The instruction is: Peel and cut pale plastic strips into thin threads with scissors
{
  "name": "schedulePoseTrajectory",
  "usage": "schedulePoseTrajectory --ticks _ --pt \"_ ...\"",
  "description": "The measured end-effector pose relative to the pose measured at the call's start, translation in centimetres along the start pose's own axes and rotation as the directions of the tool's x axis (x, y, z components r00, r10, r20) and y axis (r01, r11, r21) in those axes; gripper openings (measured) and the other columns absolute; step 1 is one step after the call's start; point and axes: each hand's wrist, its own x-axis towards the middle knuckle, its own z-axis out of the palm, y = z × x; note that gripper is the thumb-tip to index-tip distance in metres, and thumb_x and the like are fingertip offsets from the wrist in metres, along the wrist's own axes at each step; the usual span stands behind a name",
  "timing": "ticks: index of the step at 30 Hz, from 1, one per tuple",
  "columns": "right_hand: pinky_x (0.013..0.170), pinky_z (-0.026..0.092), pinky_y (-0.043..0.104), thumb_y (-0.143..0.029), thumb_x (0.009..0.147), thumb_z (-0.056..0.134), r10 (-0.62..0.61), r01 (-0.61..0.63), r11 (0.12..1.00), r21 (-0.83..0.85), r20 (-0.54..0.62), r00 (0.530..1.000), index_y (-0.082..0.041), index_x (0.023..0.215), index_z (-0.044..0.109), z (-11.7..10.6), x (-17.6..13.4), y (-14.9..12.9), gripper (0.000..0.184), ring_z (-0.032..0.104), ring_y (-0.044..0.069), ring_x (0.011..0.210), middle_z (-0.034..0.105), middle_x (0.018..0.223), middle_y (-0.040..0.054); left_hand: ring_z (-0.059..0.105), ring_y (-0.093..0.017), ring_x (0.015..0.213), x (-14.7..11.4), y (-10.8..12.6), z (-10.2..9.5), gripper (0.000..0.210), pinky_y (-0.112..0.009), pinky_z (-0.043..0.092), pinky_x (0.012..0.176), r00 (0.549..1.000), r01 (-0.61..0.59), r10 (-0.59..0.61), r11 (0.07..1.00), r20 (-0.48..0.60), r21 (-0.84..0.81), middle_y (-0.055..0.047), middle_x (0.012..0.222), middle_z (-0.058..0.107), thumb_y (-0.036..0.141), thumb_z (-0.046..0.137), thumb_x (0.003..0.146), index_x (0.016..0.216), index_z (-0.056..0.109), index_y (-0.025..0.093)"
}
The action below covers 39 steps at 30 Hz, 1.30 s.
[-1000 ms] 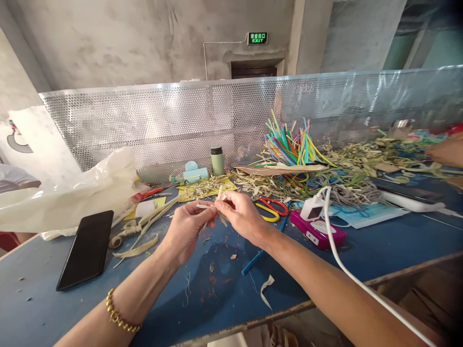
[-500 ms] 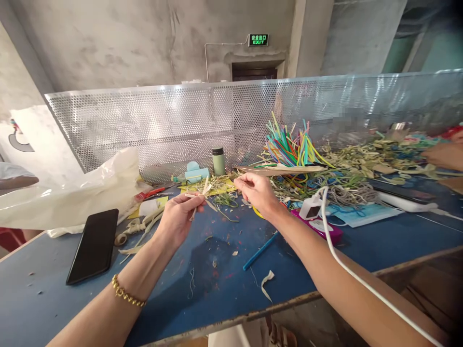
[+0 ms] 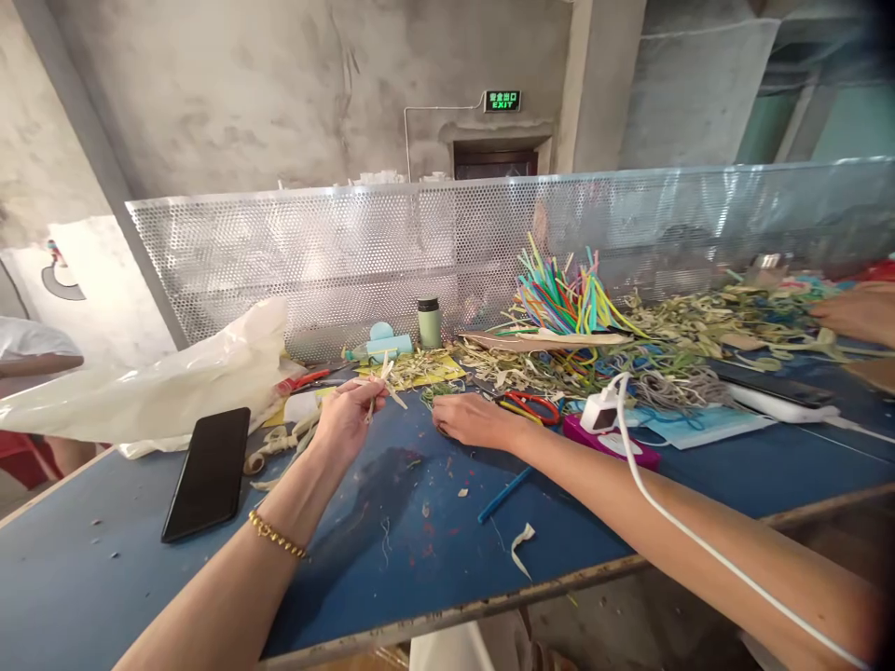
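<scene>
My left hand (image 3: 344, 415) is closed in a pinch on pale strips (image 3: 387, 380) of what looks like dried plant fibre, which cross and stick out beyond the fingertips. Just above the table, or resting on it, is my right hand (image 3: 472, 419), with its fingers curled down. Whatever those fingers may hold is hidden. Green shredded fibres (image 3: 444, 391) lie right behind them. Beside the right wrist are red loop handles (image 3: 542, 404), probably of scissors, partly covered by the hand and arm.
A black phone (image 3: 208, 473) lies at left, near a plastic bag (image 3: 160, 382). Behind stand a green bottle (image 3: 429, 326) and colourful pipe cleaners (image 3: 566, 294). A white cable (image 3: 647, 494) runs over my right arm from a purple box (image 3: 608, 440). Another person's hand (image 3: 857, 312) is at far right.
My right hand has come down toward the tabletop and slightly left, its fingers now curled downward. My left hand keeps its pinch on the strips. The camera view has tilted up slightly.
</scene>
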Motion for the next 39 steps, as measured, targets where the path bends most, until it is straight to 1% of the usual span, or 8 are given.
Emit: schedulePoseTrajectory --ticks 4,7,9,12,16,20,27,39 --pt "0.065 0.044 0.026 -0.008 0.081 0.054 0.322 -0.171 0.870 0.462 -0.272 0.907 -0.014 0.076 0.057 -3.1 1.9 0.8 0.008 0.054 0.012 0.068 0.060 0.076 0.0028 0.055 -0.010 0.058 0.2 0.1 -0.2 0.025 -0.021 0.041 0.053 0.999 -0.016 0.016 1.000 -0.031 -0.011 -0.002 0.062 0.063 0.017 0.084 0.044 0.060 0.066 0.010" --pt "0.054 0.046 0.026 -0.028 0.092 0.048 0.451 -0.011 0.596 0.803 -0.324 0.831 -0.015 0.092 0.055 -8.6 2.5 -0.3 0.015 0.055 0.011 0.057 0.061 0.071 0.0019 0.055 -0.009 0.058 0.3 0.3 -0.3 0.026 -0.021 0.040 0.053 0.999 -0.012 0.012 1.000 -0.042 0.000 -0.002 0.062 0.062 0.016 0.084 0.044 0.061 0.065 0.009" --pt "0.055 0.047 0.026 -0.030 0.092 0.049 0.477 0.127 0.532 0.837 -0.420 0.772 -0.016 0.095 0.054 -11.6 2.3 -1.3 0.016 0.058 0.011 0.060 0.063 0.076 0.0033 0.054 -0.009 0.057 0.3 0.4 -0.3 0.026 -0.021 0.039 0.053 1.000 -0.007 0.007 1.000 -0.030 0.010 -0.002 0.063 0.062 0.016 0.084 0.044 0.061 0.065 0.009" --pt "0.053 0.044 0.025 -0.026 0.089 0.052 0.455 0.048 0.598 0.800 -0.388 0.802 -0.016 0.089 0.057 -12.3 1.5 -1.7 0.011 0.053 0.010 0.054 0.059 0.064 -0.0005 0.053 -0.008 0.056 0.1 0.5 -0.2 0.027 -0.021 0.038 0.052 1.000 0.008 -0.008 0.999 -0.002 0.035 -0.002 0.063 0.062 0.017 0.084 0.044 0.061 0.065 0.010" --pt "0.055 0.039 0.025 -0.011 0.074 0.061 0.488 -0.252 0.789 0.560 -0.323 0.810 -0.014 0.068 0.059 -7.9 1.2 -0.2 0.008 0.051 0.010 0.056 0.059 0.061 0.0003 0.052 -0.009 0.055 -0.4 0.8 0.2 0.027 -0.022 0.039 0.052 0.999 0.024 -0.026 0.997 0.034 0.079 -0.002 0.064 0.062 0.021 0.085 0.048 0.064 0.067 0.011" --pt "0.058 0.038 0.025 -0.014 0.078 0.060 0.423 -0.244 0.825 0.510 -0.272 0.864 -0.014 0.071 0.063 -5.1 1.2 0.7 0.008 0.053 0.011 0.058 0.062 0.063 0.0008 0.053 -0.009 0.057 -1.1 1.0 0.8 0.023 -0.023 0.038 0.054 0.987 0.014 -0.029 0.995 0.157 0.096 -0.001 0.064 0.061 0.025 0.084 0.056 0.068 0.068 0.012" --pt "0.058 0.030 0.028 -0.012 0.078 0.059 0.316 -0.237 0.934 0.268 -0.306 0.898 -0.017 0.069 0.063 -5.6 0.5 -0.8 0.011 0.047 0.011 0.060 0.060 0.066 0.0006 0.058 -0.012 0.063 -2.6 1.2 2.1 0.015 -0.027 0.043 0.065 0.946 0.037 -0.080 0.989 0.315 0.141 -0.003 0.074 0.067 0.025 0.082 0.062 0.068 0.072 0.015" --pt "0.059 0.028 0.029 -0.011 0.081 0.054 0.243 -0.177 0.961 0.211 -0.344 0.907 -0.017 0.070 0.059 -5.6 0.6 -3.1 0.014 0.043 0.012 0.060 0.056 0.069 0.0014 0.062 -0.016 0.063 -2.8 0.1 2.3 0.017 -0.028 0.040 0.064 0.959 -0.046 -0.037 0.957 0.280 0.285 -0.006 0.063 0.070 0.028 0.081 0.064 0.070 0.072 0.015"
